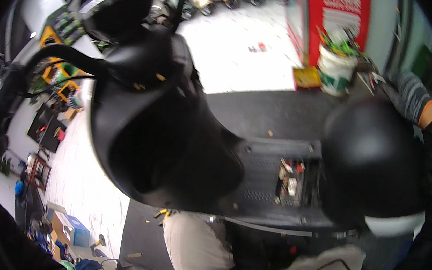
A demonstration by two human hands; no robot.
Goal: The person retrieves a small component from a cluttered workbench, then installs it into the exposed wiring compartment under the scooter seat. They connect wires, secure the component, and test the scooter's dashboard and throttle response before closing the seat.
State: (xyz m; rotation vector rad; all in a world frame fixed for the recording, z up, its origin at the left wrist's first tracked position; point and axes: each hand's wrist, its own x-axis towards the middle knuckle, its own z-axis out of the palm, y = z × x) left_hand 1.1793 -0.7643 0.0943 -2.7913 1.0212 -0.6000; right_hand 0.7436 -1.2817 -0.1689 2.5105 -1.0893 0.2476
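Note:
A black scooter (172, 157) stands in front of me, its handlebar (73, 56) to the left and its rounded black seat (374, 160) to the right. My right hand (414, 97), in a grey knit glove with an orange cuff, reaches past the far side of the seat. Its fingers look curled at a dark part beside the seat, which I cannot make out. My left arm runs up the dark left rim toward the handlebar's end; the hand is lost in shadow there. In the footboard (261, 181), an open compartment (290, 183) shows wires and small parts.
Beyond the seat stands a white bucket (335, 71) of green and orange things, beside a yellow box (307, 77) and a red banner (337, 14). Several scooters (203, 1) are parked far off. A hammer (99, 241) and cardboard boxes (59, 226) lie at lower left.

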